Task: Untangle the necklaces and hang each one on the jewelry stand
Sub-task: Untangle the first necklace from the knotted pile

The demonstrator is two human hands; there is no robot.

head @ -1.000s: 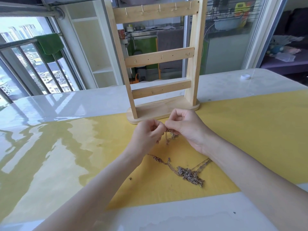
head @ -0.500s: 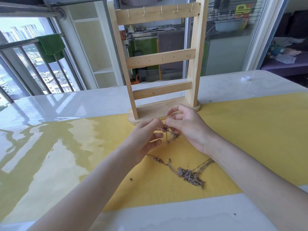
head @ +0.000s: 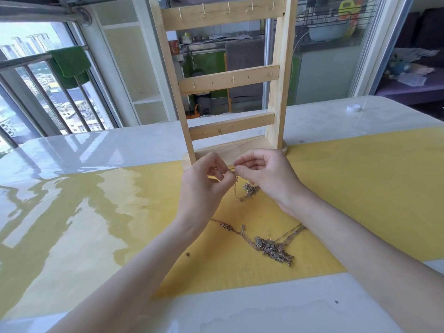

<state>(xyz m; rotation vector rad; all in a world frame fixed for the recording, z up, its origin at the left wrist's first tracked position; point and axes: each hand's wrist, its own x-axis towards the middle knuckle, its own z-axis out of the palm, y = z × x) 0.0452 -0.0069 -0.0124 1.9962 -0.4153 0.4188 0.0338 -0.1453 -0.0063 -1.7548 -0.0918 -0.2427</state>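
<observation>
Nearest, on the yellow mat (head: 348, 188), a tangle (head: 272, 248) of chains, lying flat, with loose strands trailing left and up-right toward the right forearm. Just left of it, a small dark bit (head: 187, 254) on the mat, apart from the chains.

Farther up, both hands raised above the mat, close together, fingertips almost meeting. Left hand (head: 204, 183): fingers curled, thumb and forefinger pinching one end of a thin chain (head: 246, 192). Right hand (head: 266, 175): thumb and forefinger pinched on the same chain just beside the left fingertips, other fingers loosely curled above. Chain drooping from the pinch in a short loop with a small bunched clump, hanging under the right palm; cannot tell whether its lowest part touches the mat.

Directly behind the hands, the wooden stand (head: 230, 80), upright on the table (head: 84, 150), base at the mat's far edge. Three crossbars with small hooks, none carrying a necklace.

Far right on the table, a small white cap (head: 353, 107), well apart from everything else.
</observation>
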